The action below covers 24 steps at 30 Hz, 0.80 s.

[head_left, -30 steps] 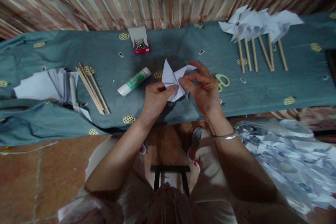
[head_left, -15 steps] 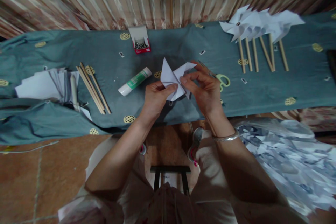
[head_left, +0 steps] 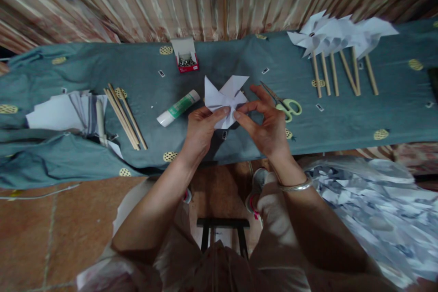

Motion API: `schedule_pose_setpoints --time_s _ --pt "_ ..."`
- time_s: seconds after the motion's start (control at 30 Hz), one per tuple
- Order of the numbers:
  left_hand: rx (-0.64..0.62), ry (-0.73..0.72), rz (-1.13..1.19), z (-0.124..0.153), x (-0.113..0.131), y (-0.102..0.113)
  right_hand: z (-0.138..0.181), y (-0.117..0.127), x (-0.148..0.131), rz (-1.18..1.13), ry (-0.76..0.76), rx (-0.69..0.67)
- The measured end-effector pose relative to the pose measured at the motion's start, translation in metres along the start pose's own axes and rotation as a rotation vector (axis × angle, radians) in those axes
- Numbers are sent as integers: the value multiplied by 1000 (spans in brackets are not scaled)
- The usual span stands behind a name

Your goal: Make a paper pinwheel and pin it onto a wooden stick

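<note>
While our left hand (head_left: 200, 130) and right hand (head_left: 268, 127) pinch it, we record 1 white paper pinwheel (head_left: 222, 99).
Location: over the cloth-covered surface (head_left: 236, 60), between 1 glue stick (head_left: 178, 108) and 1 pair of green-handled scissors (head_left: 284, 102), both thumbs near its folded centre. Beyond it to the left, we list 1 open red box (head_left: 189, 69) of small metal pieces (head_left: 185, 62).

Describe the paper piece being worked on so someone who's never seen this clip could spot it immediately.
Find the teal cloth spread below the striped curtain. Near its middle, between the left hand and the right hand, is a white folded-paper pinwheel with pointed blades. Unlike the mounted pinwheels lying at the right, it is held in the hands and shows no stick.
</note>
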<state>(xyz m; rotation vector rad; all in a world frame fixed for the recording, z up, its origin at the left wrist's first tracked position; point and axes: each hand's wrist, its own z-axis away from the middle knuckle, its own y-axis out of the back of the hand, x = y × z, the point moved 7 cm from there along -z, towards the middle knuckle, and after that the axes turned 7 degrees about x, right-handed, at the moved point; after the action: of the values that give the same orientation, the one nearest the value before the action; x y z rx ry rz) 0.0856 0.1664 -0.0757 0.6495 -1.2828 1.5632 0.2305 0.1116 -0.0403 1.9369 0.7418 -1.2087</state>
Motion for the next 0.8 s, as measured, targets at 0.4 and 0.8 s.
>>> schedule_pose_setpoints --time_s 0.4,0.8 --pt "4 3 9 3 3 -1 3 -1 -5 -47 1 -17" --pt "2 -8 -14 2 0 -1 3 -4 -1 -29 -2 -8"
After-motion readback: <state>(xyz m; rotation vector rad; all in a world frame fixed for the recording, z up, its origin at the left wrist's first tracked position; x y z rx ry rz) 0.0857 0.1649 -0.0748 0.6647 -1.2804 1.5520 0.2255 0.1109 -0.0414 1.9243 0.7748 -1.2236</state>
